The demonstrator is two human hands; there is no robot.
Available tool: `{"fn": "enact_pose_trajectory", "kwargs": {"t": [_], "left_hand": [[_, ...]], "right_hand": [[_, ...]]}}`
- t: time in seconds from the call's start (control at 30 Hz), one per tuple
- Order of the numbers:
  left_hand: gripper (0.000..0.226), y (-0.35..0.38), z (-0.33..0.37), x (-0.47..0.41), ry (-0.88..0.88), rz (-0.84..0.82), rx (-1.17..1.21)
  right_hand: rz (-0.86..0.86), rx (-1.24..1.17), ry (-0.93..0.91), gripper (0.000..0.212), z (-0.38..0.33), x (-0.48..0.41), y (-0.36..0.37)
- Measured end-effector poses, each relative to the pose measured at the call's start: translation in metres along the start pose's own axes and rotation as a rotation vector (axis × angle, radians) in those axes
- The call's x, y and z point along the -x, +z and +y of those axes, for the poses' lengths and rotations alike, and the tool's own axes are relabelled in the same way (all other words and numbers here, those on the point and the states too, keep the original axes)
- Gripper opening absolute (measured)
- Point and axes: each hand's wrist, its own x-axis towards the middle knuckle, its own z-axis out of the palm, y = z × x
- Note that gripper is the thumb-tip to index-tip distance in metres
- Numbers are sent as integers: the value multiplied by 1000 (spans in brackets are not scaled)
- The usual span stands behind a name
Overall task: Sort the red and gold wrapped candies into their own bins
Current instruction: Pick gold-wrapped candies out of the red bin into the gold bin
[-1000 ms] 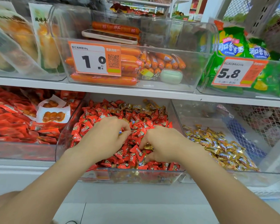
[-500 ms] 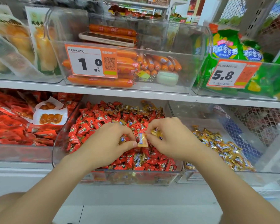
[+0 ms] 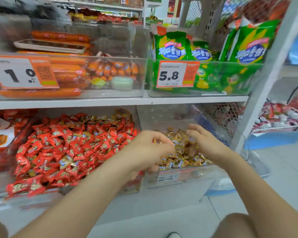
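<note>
Both hands have swung right, off the red bin [image 3: 46,194] and over the gold bin [image 3: 179,177], which stands just beside it toward the right end of the lower shelf [image 3: 144,201]. The left hand [image 3: 150,150] hangs above the gold bin's left front corner, with the wrist bent and the fingers curled down toward the thumb. Blur hides whether anything is pinched between them. The right hand [image 3: 203,141] is near it but apart. Its palm is turned inward and its fingers are nearly straight and spread over the gold candies [image 3: 184,158], gripping nothing. Those candies lie heaped in the bin's front half. The red candies [image 3: 58,148] fill the red bin, with gold wrappers [image 3: 100,118] mixed in along its back edge. Both forearms [image 3: 86,194] reach in from the bottom of the view.
</note>
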Motion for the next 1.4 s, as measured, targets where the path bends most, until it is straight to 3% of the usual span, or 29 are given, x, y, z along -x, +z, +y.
{"fn": "enact_pose_trajectory", "kwargs": {"t": [0.1,0.17,0.27,0.33,0.4,0.47,0.57,0.67,0.77,0.83,0.9,1.0,1.17,1.27,1.4], "left_hand": [[11,39,12,-43,69,96,-202],[30,57,10,-70,124,126,-350],[56,62,-2,-92,107,-33,-665],[48,54,-7,-86,198,-5,-871],[27,36,-8,-66,356,164,-993],[21,8,-10,-37,498,303,-971],[20,-50,-25,-5,521,448,-863],[30,-110,-48,2,431,644,-869],[41,-149,-68,-10,150,759,-970],[47,-170,-78,-19,-81,802,-1054],[64,-187,-84,-26,-180,838,-1038],[86,-207,-91,-39,-239,847,-966],[86,-225,-96,-66,-274,763,-944],[89,-236,-101,-80,-244,739,-945],[96,-238,-100,-90,-187,713,-878]], "right_hand": [[20,69,-93,49,9,5,-17],[58,210,-127,40,12,7,-24],[114,306,-170,27,10,9,-24],[141,281,-214,21,0,14,-19],[143,259,-270,24,-17,21,-5],[88,267,-336,28,-39,32,14],[8,303,-440,27,-70,47,55],[-46,316,-571,27,-101,52,104],[-53,429,-634,33,-114,36,148],[-28,563,-619,26,-124,14,176],[-9,708,-530,23,-136,-10,196],[10,790,-413,41,-148,-43,215],[82,772,-317,35,-154,-74,236],[31,668,-252,44,-167,-70,240],[-101,572,-192,38,-177,-64,243]]}}
